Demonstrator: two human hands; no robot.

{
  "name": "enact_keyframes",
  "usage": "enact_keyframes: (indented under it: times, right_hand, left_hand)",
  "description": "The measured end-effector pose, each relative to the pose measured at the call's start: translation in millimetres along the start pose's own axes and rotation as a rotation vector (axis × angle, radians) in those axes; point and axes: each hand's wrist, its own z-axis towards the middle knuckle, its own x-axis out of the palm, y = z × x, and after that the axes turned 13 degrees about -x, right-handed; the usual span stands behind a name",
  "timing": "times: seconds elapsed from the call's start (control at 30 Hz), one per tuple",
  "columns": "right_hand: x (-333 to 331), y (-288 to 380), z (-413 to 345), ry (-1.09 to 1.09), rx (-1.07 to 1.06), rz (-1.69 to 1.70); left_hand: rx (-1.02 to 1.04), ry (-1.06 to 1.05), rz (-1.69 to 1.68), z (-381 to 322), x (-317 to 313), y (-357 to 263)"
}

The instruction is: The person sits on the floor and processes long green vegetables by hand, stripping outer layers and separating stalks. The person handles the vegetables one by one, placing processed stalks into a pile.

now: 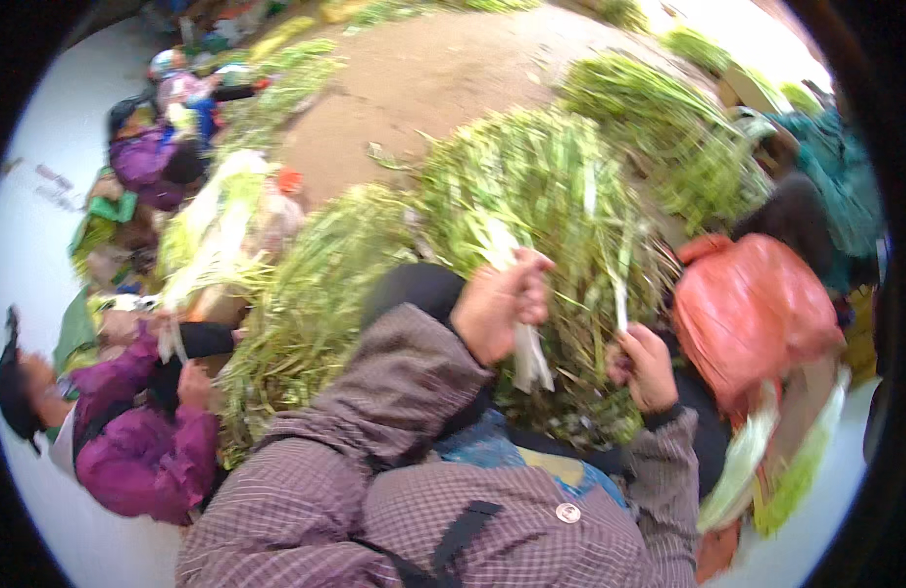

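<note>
My left hand (503,305) is closed around a small bunch of pale green stalks (530,360). Their white ends stick out below my fist and green leaves fan out above it. To the right, my right hand (647,367) pinches the white end of a single long stalk (620,294), whose upper part points up and away. Beyond both hands lies a large heap of green leafy stalks (526,169). Between my hands, darker leaf scraps (578,411) lie close to my lap. The stalks are blurred, so their exact kind is hard to tell.
A filled red plastic bag (754,316) stands at my right, with pale leafy stalks (739,456) below it. More heaps (666,140) lie at the far right and left (313,294). A person in purple (144,434) handles stalks at my left; others sit beyond. Brown ground (423,73) stretches ahead.
</note>
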Motion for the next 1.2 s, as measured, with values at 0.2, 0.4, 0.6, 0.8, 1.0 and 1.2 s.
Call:
enact_keyframes:
  times: [0.2,0.4,0.6,0.8,1.0,1.2]
  right_hand:
    - [22,18,-26,-0.070,-0.144,0.065]
    - [22,3,-31,-0.002,-0.347,0.117]
    - [30,-10,-24,0.035,-0.296,0.045]
    - [41,-5,-27,-0.011,-0.297,0.044]
    - [41,-8,-27,-0.035,-0.343,0.018]
    - [46,-8,-30,0.001,-0.349,-0.054]
  left_hand:
    - [0.052,0.063,0.124,2,2,9]
    - [0.042,0.064,0.138,6,-6,18]
    - [0.023,0.023,0.258,1,-1,26]
    - [0.050,0.033,0.331,2,-3,34]
    - [0.018,0.006,0.424,1,-4,44]
    - [0.026,-0.004,0.522,-3,-2,49]
